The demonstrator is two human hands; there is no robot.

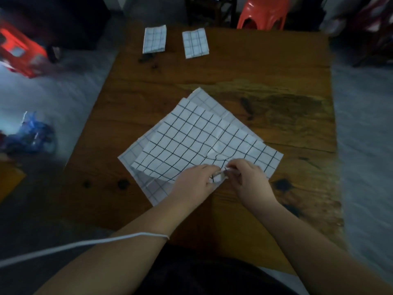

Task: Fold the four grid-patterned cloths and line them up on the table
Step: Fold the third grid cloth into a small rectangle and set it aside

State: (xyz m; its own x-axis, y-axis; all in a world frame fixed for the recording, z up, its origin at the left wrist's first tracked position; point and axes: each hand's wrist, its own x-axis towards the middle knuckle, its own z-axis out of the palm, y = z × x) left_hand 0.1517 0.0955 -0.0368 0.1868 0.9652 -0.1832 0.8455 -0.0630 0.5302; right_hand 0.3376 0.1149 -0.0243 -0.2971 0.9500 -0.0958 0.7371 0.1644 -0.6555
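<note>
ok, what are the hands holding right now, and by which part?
Both the left hand and right hand pinch the top grid-patterned cloth at its near corner, raised slightly off the second unfolded cloth beneath.

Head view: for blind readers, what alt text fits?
Left hand and right hand pinch the near corner of the top cloth, spread over a second cloth on a table. Two folded cloths sit at its far edge.

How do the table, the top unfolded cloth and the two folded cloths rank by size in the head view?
1. table
2. top unfolded cloth
3. left folded cloth and right folded cloth: alike, unranked; both lie farther from the camera.
</note>
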